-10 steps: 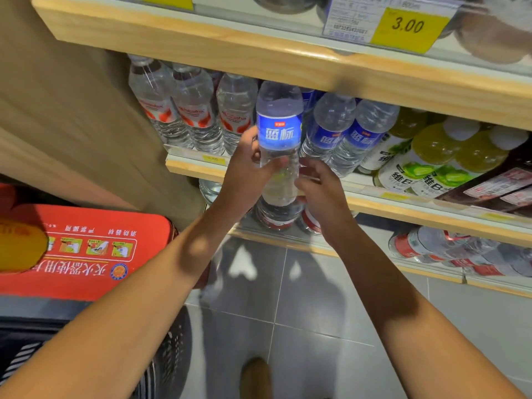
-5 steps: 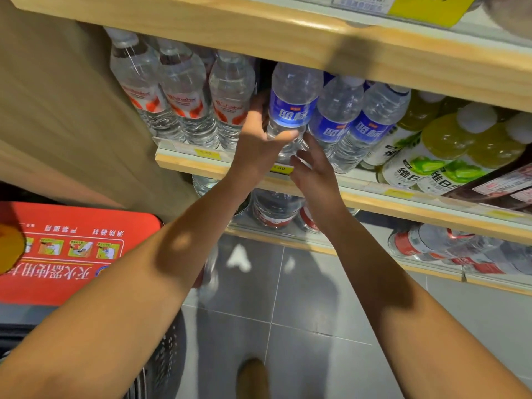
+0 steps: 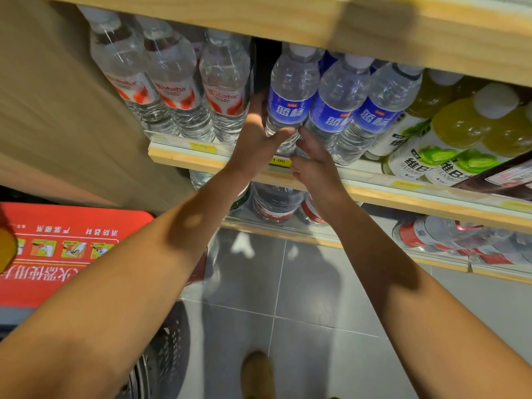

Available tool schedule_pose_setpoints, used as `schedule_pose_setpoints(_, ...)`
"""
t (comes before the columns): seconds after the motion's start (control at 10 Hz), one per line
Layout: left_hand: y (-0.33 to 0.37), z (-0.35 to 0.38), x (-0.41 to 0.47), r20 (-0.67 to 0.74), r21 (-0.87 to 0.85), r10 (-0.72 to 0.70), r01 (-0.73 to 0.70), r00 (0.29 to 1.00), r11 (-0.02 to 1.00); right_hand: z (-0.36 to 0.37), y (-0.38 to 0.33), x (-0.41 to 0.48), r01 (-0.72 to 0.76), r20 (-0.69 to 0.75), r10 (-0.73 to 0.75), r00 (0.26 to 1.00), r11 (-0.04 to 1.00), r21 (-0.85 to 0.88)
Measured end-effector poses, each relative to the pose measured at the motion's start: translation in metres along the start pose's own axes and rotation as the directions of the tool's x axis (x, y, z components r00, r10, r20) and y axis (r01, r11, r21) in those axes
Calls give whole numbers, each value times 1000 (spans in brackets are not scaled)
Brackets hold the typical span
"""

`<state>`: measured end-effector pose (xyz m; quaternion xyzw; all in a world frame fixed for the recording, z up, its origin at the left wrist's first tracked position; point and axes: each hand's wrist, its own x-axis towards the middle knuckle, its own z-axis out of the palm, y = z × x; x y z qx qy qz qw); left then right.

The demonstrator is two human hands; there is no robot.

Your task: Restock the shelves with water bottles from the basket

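One blue-label bottle (image 3: 290, 90), left hand (image 3: 253, 148) gripping, right hand (image 3: 313, 165) beside

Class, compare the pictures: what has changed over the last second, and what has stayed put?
The blue-label bottle went from held out in front of the shelf, up and back onto it, beside the other blue ones. The left hand still grips it; the right hand has eased to a touch on its lower part. The red-label bottles, yellow drinks and basket stayed put.
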<state>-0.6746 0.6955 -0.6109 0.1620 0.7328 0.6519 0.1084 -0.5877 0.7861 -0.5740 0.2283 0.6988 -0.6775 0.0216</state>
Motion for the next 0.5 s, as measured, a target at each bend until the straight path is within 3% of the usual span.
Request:
schedule_pose_setpoints(0.3, -2, -1, -4, -11, 90, -49, 49, 999, 995, -8, 0, 0, -86, 3, 86, 996, 996, 1)
schedule_pose_setpoints(0.5, -6, 1, -14, -82, 241, -99, 116, 992, 964, -12, 6, -5, -72, -29, 69, 997, 991, -111)
